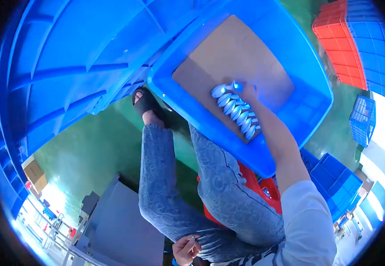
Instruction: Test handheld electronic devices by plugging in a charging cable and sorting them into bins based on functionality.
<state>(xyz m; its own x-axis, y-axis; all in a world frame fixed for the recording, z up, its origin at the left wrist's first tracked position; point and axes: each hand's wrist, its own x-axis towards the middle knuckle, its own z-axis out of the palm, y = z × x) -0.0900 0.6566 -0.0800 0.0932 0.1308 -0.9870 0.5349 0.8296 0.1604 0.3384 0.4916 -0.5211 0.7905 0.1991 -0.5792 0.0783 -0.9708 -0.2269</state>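
My right hand reaches into a blue plastic bin, its fingers closed at the far end of a row of shiny silver oval pieces. The fingertips are on a shiny piece there; blue glare blurs its outline. The row leans in overlapping order along the near side of a brown cardboard sheet in the bin. Low in the view, by my thigh, my left hand is curled, thumb and finger pinched around something small and pale that I cannot make out.
A large blue crate stands at the left, its ribbed wall beside the bin. Red crates and blue crates are stacked at far right. Something red lies under my leg. A grey panel stands lower left.
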